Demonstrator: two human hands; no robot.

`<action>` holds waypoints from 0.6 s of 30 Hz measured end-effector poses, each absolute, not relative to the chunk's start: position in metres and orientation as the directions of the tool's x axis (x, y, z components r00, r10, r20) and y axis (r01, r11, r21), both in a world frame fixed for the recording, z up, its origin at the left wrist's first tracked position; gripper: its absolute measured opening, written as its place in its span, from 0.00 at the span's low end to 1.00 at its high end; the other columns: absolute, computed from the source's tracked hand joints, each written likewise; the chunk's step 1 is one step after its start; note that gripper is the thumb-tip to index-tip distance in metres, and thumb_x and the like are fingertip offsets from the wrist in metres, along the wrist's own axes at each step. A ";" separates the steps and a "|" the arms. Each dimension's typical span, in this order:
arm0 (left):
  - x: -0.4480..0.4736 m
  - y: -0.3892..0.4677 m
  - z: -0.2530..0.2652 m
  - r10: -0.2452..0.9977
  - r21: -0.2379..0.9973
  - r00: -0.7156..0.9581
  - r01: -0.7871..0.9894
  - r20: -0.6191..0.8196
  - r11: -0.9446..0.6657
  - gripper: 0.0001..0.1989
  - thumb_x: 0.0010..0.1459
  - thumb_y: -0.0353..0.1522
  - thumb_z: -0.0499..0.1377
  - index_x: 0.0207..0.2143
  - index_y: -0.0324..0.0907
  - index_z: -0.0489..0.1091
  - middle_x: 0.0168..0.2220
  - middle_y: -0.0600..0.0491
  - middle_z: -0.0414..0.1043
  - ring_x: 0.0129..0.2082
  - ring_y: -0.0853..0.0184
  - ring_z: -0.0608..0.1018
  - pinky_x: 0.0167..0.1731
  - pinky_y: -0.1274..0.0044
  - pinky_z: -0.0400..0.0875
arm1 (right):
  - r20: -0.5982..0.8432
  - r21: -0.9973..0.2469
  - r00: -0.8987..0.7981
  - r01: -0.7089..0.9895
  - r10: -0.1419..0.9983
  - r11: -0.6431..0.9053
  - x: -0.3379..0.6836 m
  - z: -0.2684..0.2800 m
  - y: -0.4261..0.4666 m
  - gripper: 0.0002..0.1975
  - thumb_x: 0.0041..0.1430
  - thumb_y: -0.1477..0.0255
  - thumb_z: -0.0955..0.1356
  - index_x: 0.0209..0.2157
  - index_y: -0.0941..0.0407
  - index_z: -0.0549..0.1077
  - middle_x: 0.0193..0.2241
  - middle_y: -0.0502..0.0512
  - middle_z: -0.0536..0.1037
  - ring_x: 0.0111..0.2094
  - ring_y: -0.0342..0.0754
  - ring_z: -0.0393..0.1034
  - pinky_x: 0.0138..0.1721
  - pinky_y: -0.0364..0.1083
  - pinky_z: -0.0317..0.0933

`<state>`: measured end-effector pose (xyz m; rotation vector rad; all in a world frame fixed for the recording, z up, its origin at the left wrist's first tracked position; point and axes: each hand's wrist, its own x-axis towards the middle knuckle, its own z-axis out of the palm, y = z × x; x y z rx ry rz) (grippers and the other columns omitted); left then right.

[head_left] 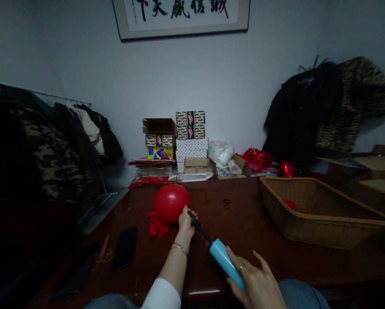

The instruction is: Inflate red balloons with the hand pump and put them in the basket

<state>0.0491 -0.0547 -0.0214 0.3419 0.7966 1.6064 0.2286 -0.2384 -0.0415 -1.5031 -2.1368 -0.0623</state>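
Note:
A red balloon [171,203], round and inflated, sits over the dark wooden table. My left hand [186,221] is closed around its neck at the black nozzle of a hand pump. The light-blue balloon pump [226,262] slants from the nozzle down to the right. Around its barrel near the lower end is my right hand [255,279], with the thumb and lower fingers on it and one finger lifted away. Beneath and left of the balloon lies a small heap of limp red balloons [157,226].
On the table's left are a black phone [124,248], a dark flat case [78,266] and a red stick [104,246] with string. A wicker basket [311,229] holding red pieces stands right. Stacked boxes [192,148] and plastic bags [221,152] line the back.

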 end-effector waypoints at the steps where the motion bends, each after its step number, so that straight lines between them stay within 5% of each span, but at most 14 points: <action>1: 0.048 -0.055 -0.020 0.954 0.670 -0.208 -0.743 -0.218 -0.009 0.16 0.52 0.40 0.60 0.22 0.40 0.58 0.15 0.59 0.60 0.14 0.74 0.66 0.16 0.82 0.59 | 0.445 -0.252 -0.255 0.884 0.858 0.394 0.231 -0.043 -0.240 0.31 0.53 0.73 0.64 0.60 0.50 0.54 0.44 0.52 0.76 0.41 0.49 0.72 0.56 0.57 0.41; 18: 0.073 -0.076 -0.022 0.974 0.662 -0.073 -0.744 -0.214 0.090 0.14 0.55 0.39 0.57 0.23 0.40 0.58 0.16 0.55 0.63 0.16 0.69 0.70 0.17 0.80 0.63 | 0.393 -0.263 -0.161 0.924 0.906 0.278 0.200 -0.015 -0.208 0.28 0.52 0.73 0.65 0.56 0.52 0.62 0.39 0.54 0.78 0.37 0.48 0.73 0.55 0.55 0.44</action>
